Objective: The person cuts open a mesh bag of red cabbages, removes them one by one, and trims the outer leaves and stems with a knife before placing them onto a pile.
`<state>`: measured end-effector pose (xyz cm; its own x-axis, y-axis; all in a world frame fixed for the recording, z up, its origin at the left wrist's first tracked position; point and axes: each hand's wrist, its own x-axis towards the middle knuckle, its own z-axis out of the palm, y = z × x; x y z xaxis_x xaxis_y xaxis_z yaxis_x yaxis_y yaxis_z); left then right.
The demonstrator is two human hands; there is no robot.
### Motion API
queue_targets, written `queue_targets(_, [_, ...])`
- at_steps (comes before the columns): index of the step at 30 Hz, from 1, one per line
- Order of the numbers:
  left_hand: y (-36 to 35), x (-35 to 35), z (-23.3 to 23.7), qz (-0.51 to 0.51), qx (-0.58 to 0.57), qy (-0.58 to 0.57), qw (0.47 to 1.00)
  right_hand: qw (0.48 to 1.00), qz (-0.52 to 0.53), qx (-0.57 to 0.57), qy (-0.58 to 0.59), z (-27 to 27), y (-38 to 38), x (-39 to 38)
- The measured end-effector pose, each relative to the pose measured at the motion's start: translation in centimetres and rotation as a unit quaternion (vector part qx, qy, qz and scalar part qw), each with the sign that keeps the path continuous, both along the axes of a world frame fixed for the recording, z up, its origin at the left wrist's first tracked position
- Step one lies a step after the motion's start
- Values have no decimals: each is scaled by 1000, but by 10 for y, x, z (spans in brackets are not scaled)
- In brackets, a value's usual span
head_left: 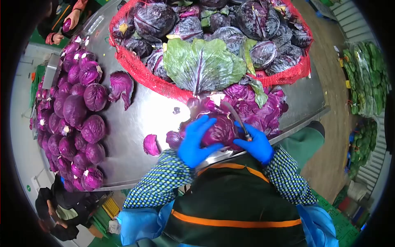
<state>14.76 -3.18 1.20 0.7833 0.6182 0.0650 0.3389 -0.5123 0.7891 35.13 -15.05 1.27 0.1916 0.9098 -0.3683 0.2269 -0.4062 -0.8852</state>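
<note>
Both of my hands wear blue gloves. My left hand [198,142] has its fingers spread against the left side of a purple cabbage [220,131] near the table's front edge. On the cabbage's right, my right hand [256,144] is closed on the handle of a knife [236,115], whose curved blade points up and away. Loose purple leaves [263,111] lie behind and to the right. Beyond them a red net bag [164,89] lies open, full of dark cabbages, with a large green leaf [201,64] on top.
Many trimmed purple cabbages [75,110] are piled on the left of the metal table [127,136]. Single leaves [151,145] lie between pile and hands. Another person's hands [73,19] hold a cabbage at upper left; a person [57,210] is at lower left.
</note>
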Motion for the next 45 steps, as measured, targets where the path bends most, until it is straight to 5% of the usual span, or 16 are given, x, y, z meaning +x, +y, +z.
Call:
queue_targets(2, [-15, 13, 2, 40, 29, 81, 995, 977, -95, -41, 186, -22, 1, 6])
queue_targets(5, [0, 15, -18, 43, -17, 40, 998, 977, -124, 18, 170, -29, 11, 9])
queue_targets(7, [9, 9, -19, 33, -84, -10, 996, 993, -77, 12, -94, -27, 21, 7])
queue_targets(10, [0, -11, -37, 82, -167, -100, 977, 985, -148, -42, 81, -7, 34, 3])
queue_targets(14, [-34, -15, -18, 299, -502, -78, 808, 925, -324, 55, 191, 11, 72, 8])
queue_targets(16, [-32, -12, -12, 187, -225, 26, 956, 946, -294, 55, 127, 16, 80, 18])
queue_targets(18, [0, -2, 21, -83, 120, 141, 979, 960, -268, 55, 56, 14, 80, 23])
queue_targets(22, [22, 3, -9, -204, -19, 81, 975, 983, -161, 81, 25, 13, 45, 13])
queue_targets(26, [-17, 22, -1, 106, -71, 131, 983, 972, -202, 107, 43, 15, 2, -2])
queue_targets(28, [-28, 27, -11, 107, -10, 111, 988, 984, -80, 103, -119, 18, -18, -4])
queue_targets(30, [-34, 34, -17, 152, -78, -3, 985, 985, -69, 82, -134, 19, -24, -11])
queue_targets(37, [-42, 40, -15, 141, 20, 80, 987, 983, 18, 38, -179, 9, -21, -19])
queue_targets(40, [-45, 41, -11, 145, 25, 84, 986, 980, 26, -6, -199, -4, -13, -11])
queue_targets(41, [-46, 40, -8, 139, 23, 95, 986, 975, -49, 116, -184, -24, -6, -2])
queue_targets(42, [-46, 39, -10, 142, 27, 90, 985, 988, -138, 41, -57, -31, -3, 14])
queue_targets(45, [-49, 28, -15, 151, -14, 60, 987, 987, -153, -10, -44, -35, -4, 8])
